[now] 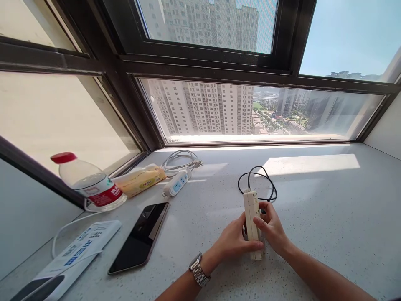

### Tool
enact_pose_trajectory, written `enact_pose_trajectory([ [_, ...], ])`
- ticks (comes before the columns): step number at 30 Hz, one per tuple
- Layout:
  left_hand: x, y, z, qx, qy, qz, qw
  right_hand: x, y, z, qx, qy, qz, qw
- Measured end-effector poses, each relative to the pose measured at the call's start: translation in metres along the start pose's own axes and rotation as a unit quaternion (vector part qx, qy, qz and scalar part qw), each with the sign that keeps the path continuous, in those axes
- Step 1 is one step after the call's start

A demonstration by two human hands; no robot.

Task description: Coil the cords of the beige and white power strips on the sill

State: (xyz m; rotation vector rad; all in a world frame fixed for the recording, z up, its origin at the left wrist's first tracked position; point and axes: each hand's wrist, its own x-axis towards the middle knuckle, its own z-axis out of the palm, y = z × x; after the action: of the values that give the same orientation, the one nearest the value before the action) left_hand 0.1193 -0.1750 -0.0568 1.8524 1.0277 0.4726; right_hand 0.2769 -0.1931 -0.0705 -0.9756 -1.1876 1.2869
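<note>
A speckled white sill [313, 217] bears a phone [140, 238], bottle [90, 184] and power strips [177, 184].

I face a wide window [250, 110] set in a dark frame [200, 69], with an upper pane [206, 23] above the lower one. Tall pale apartment blocks [203, 108] fill the view outside; clear blue sky [351, 35] shows at upper right. To my left, a second glazed panel [59, 113] meets the first at a corner. Below the glass runs a light grey, finely speckled surface [328, 209]. Direct sunlight falls on it as a bright band [310, 164] near the sill. A pale wall [387, 133] closes the right side.
</note>
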Motion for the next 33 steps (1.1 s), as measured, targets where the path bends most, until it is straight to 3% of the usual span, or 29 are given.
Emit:
enact_pose_trajectory([
  [5, 0.004, -0.003, 0.002, -0.217, -0.013, 0.001, 0.976, 0.001, -0.002, -0.002, -0.044, -0.010, -0.021, 0.999],
  [8, 0.006, -0.004, -0.002, -0.286, 0.002, -0.035, 0.958, 0.004, -0.002, -0.005, -0.140, 0.005, -0.076, 0.987],
  [13, 0.003, 0.000, -0.009, -0.338, 0.011, -0.090, 0.937, 0.015, -0.003, -0.023, -0.343, 0.105, -0.224, 0.906],
  [15, 0.002, 0.000, -0.011, -0.357, 0.013, -0.103, 0.928, 0.021, -0.006, -0.035, -0.409, 0.121, -0.244, 0.871],
  [17, 0.001, -0.001, -0.013, -0.381, 0.017, -0.109, 0.918, 0.025, -0.009, -0.049, -0.477, 0.097, -0.208, 0.849],
  [20, 0.002, -0.002, -0.015, -0.409, 0.017, -0.116, 0.905, 0.028, -0.011, -0.066, -0.556, 0.030, -0.089, 0.826],
  [23, 0.002, -0.002, -0.018, -0.426, -0.002, -0.111, 0.898, 0.030, -0.012, -0.075, -0.589, 0.014, -0.015, 0.808],
  [27, 0.003, -0.005, -0.020, -0.430, -0.004, -0.109, 0.896, 0.034, -0.012, -0.080, -0.558, 0.052, 0.011, 0.828],
  [33, 0.005, -0.017, -0.021, -0.468, 0.012, -0.154, 0.870, 0.043, -0.010, -0.099, -0.370, 0.162, -0.036, 0.914],
])
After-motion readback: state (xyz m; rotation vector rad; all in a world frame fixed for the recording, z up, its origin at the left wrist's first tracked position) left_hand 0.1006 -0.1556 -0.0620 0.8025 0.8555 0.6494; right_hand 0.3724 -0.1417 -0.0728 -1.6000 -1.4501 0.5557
